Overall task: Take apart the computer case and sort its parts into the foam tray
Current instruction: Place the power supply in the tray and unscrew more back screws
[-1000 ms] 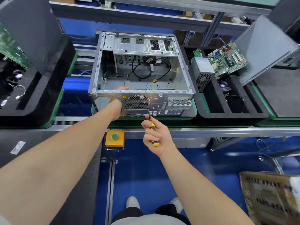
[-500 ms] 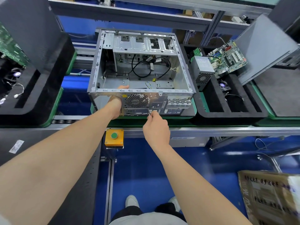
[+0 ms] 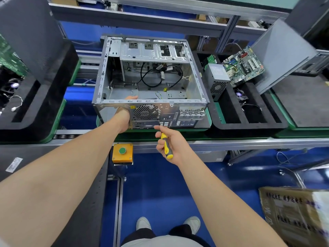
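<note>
Bare sheet-metal case (image 3: pixel 153 52), boxy, side open, just ahead of both hands. Left hand (image 3: pixel 122 116) grips its rear edge, arm stretched out. Right hand (image 3: pixel 173 146) wraps a yellow-and-black screwdriver (image 3: pixel 166 146), tip at the rear panel. Black foam tray (image 3: pixel 249 124) lies to its right.

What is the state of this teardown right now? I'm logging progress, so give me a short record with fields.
case: computer case open on top, mostly bare, black cables inside
left hand: left hand grips the case's rear edge
right hand: right hand holds a yellow-handled screwdriver, tip at the rear panel
tray: foam tray right of the case, holding a power supply and a motherboard
side panel: side panel leans at the tray's far side
</note>
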Demonstrator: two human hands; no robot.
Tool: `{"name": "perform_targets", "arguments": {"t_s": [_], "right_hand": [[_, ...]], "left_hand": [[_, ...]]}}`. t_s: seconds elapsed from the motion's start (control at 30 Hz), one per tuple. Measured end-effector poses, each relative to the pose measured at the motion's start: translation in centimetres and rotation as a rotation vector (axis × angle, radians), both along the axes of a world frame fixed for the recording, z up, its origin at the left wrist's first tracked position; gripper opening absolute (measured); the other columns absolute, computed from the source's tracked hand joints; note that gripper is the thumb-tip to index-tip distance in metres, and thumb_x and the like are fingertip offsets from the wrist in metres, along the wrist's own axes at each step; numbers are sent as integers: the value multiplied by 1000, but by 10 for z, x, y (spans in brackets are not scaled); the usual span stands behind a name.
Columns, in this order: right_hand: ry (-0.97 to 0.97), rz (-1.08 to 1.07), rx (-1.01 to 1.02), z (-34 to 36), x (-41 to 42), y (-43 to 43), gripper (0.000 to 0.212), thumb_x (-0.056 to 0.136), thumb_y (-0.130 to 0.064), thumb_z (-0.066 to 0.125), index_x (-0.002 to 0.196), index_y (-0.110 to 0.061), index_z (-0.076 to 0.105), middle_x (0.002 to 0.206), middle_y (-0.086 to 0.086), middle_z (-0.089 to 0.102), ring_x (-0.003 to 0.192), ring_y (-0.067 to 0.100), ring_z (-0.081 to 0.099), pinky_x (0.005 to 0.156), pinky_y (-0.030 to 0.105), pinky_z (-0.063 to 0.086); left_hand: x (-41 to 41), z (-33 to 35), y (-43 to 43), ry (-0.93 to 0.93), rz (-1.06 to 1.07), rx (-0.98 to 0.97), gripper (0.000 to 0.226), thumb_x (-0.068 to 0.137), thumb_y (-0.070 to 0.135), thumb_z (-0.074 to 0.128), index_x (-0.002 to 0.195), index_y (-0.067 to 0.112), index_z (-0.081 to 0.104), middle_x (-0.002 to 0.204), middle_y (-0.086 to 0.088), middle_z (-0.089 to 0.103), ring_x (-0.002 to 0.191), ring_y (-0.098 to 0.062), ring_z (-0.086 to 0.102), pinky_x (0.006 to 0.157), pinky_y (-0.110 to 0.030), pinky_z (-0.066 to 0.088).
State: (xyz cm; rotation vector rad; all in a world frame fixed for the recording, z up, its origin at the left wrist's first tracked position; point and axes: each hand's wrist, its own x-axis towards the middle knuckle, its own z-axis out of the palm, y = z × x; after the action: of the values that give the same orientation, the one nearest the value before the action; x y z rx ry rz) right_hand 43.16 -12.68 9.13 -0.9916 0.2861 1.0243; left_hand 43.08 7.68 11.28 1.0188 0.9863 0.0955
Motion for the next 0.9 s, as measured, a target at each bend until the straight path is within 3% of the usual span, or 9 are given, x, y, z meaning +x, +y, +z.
{"name": "perform_targets", "arguments": {"t_s": [0.2, 0.3, 0.4, 0.47, 0.6, 0.7, 0.77, 0.83, 0.9], "right_hand": [[387, -47, 488, -8, -5, 0, 34, 113, -28, 43, 111, -4, 68, 71, 4, 61, 31, 7, 41, 30, 18, 32], [373, -54, 455, -4, -2, 3, 42, 114, -25, 37, 117, -3, 72, 63, 0, 55, 30, 6, 36, 29, 18, 27], [307, -54, 362, -3, 0, 3, 38, 113, -22, 38, 117, -6, 73, 60, -2, 48, 31, 7, 32, 28, 20, 25], [235, -43, 249, -1, 0, 5, 32, 113, -22, 40, 120, -7, 68, 59, -1, 48, 32, 7, 31, 29, 21, 25], [-168, 28, -200, 4, 0, 10, 30, 114, -21, 41, 134, -7, 57, 62, 6, 60, 36, 15, 37, 36, 23, 33], [-680, 125, -650, 8, -6, 15, 23, 111, -23, 43, 123, -21, 63, 64, 6, 69, 42, 21, 54, 40, 30, 46], [-1012, 184, -935, 8, -9, 19, 18, 109, -24, 46, 116, -25, 63, 74, 6, 68, 62, 27, 64, 53, 37, 53], [-1253, 273, -1186, 4, -11, 23, 13, 108, -21, 48, 115, -20, 59, 73, 1, 52, 75, 33, 60, 61, 38, 41], [-1339, 316, -1287, 0, -13, 26, 13, 107, -18, 50, 118, -20, 56, 68, -3, 39, 74, 32, 56, 63, 36, 33]], "left_hand": [[1, -3, 1, 2, -4, -9, 33, 80, 50, 72, 79, 18, 65, 83, -3, 75, 79, -24, 69, 83, -35, 54], [2, -5, 2, 3, 8, -14, 35, 80, 50, 72, 80, 16, 65, 79, -2, 76, 74, -23, 68, 75, -32, 51], [3, -7, 3, 1, 2, -9, 35, 80, 51, 72, 80, 16, 64, 77, -2, 77, 76, -23, 68, 77, -32, 52], [4, -8, 3, -2, 1, -17, 34, 81, 50, 71, 79, 17, 64, 74, -2, 76, 68, -22, 69, 67, -30, 50], [4, -7, 4, 9, -11, -23, 33, 82, 49, 71, 79, 17, 65, 73, -1, 77, 53, -18, 71, 60, -28, 49], [4, -7, 6, 17, 10, -34, 35, 81, 48, 74, 86, 16, 64, 93, -5, 78, 76, -23, 73, 70, -31, 53], [4, -7, 5, 13, 8, -31, 35, 81, 48, 74, 87, 16, 63, 94, -5, 77, 86, -24, 70, 80, -34, 54], [4, -7, 4, 5, 1, -21, 33, 82, 48, 72, 83, 16, 63, 88, -3, 76, 88, -24, 70, 91, -36, 55], [4, -6, 4, 10, 4, -21, 33, 83, 48, 72, 83, 17, 62, 91, -3, 76, 90, -25, 70, 93, -37, 55]]}}
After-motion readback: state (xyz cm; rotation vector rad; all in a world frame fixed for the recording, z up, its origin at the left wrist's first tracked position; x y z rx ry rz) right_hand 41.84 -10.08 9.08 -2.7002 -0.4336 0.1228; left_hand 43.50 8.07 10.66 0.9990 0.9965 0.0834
